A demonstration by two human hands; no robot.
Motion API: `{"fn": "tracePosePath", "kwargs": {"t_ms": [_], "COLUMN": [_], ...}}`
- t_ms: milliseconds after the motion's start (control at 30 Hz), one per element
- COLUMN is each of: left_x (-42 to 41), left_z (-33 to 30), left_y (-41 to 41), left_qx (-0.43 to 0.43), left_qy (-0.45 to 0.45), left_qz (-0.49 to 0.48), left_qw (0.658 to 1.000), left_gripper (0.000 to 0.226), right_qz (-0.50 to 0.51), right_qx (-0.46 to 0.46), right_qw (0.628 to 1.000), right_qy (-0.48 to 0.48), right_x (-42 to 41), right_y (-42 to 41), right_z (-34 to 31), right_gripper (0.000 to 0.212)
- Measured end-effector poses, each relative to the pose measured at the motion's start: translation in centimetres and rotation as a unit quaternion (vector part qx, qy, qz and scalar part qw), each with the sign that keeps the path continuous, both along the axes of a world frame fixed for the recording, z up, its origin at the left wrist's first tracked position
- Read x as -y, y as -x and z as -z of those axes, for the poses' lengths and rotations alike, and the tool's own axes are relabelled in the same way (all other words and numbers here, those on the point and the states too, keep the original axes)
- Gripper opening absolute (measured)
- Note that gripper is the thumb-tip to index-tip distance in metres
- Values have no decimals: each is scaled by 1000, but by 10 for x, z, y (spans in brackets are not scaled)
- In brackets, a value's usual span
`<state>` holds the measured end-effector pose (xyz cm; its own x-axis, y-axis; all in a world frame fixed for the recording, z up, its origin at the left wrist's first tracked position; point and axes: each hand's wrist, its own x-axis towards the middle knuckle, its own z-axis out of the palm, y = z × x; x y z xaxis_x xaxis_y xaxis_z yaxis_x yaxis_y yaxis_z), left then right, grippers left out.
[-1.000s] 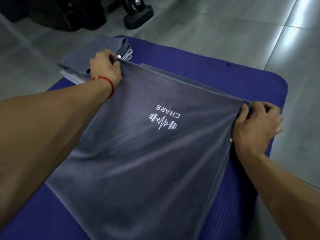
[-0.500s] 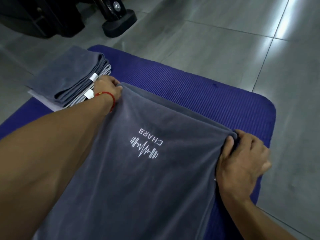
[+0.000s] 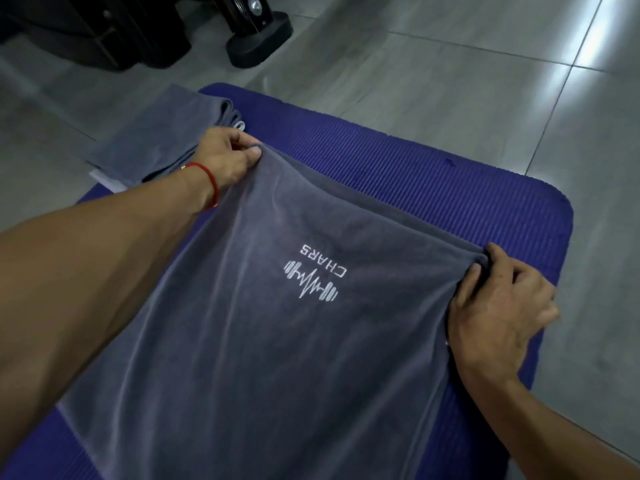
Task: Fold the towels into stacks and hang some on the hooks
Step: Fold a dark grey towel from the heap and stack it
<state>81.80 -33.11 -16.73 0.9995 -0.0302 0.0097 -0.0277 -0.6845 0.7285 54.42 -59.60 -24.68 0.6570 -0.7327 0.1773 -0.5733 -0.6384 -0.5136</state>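
1. Head view: a grey towel (image 3: 277, 341) lies spread over a blue ribbed mat (image 3: 433, 174), filling the centre and lower part of the frame, with a white "CHARS" logo (image 3: 313, 271) near its middle, upside down to the camera.
2. The left hand (image 3: 225, 157), upper centre-left of the frame, pinches the towel's far left corner between thumb and curled fingers; a red cord bracelet (image 3: 207, 181) circles its wrist.
3. The right hand (image 3: 498, 306), at the right of the frame, grips the far right corner, fingers curled over bunched cloth.
4. The edge between the two hands sits raised, and a lower layer of the same towel shows just beyond it on the mat.
5. A stack of folded grey towels (image 3: 166, 143) rests at the upper left, just behind the left hand, partly on the mat's corner.
6. Grey floor tiles (image 3: 450, 81) surround the mat; a black equipment base (image 3: 258, 36) stands at the top.
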Motion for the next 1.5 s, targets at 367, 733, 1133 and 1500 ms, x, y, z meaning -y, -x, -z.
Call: {"fn": "tracePosePath", "kwargs": {"t_ms": [367, 733, 1133, 1500], "left_x": [-61, -191, -350, -416], "left_z": [-73, -151, -281, -303], "left_y": [121, 276, 440, 548], "left_qx": [46, 83, 208, 259], "left_qy": [52, 118, 149, 46], "left_qz": [68, -54, -199, -358], "left_qw": [995, 988, 946, 896], "left_gripper": [13, 16, 24, 10], "right_qz": [-15, -151, -472, -591], "right_qx": [54, 195, 130, -6], "right_qw": [998, 895, 825, 768], "right_qy": [-29, -372, -281, -248], "right_x": [5, -21, -174, -260], "right_y": [-1, 26, 37, 26], "right_z": [-10, -139, -394, -449], "right_gripper": [24, 11, 21, 19]}}
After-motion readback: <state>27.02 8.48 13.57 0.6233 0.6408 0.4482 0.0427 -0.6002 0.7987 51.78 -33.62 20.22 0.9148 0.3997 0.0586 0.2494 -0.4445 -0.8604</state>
